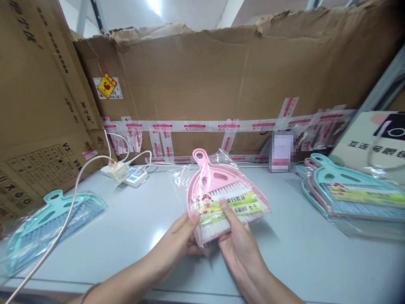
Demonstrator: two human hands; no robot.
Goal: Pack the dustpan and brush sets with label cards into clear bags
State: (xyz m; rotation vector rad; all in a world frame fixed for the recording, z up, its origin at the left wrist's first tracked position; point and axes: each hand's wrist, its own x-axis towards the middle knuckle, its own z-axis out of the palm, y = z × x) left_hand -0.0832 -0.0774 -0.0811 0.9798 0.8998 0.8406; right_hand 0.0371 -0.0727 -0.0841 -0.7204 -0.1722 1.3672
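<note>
Pink bagged dustpan set (pixel 221 189) | left hand (pixel 182 236), right hand (pixel 238 241): fingers gripping its lower edge | likely light, stiff, slippery-wrapped; rim suits holding

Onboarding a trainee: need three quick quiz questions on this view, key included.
1. True or false: only the right hand touches the wrapped pink dustpan set.
2. Which colour is the top dustpan in the stack of wrapped sets on the right? A) pink B) turquoise C) yellow
3. How many wrapped sets lie on the left side of the table?

Key:
1. False; the left hand grips it too.
2. B.
3. One, the turquoise set.
</note>
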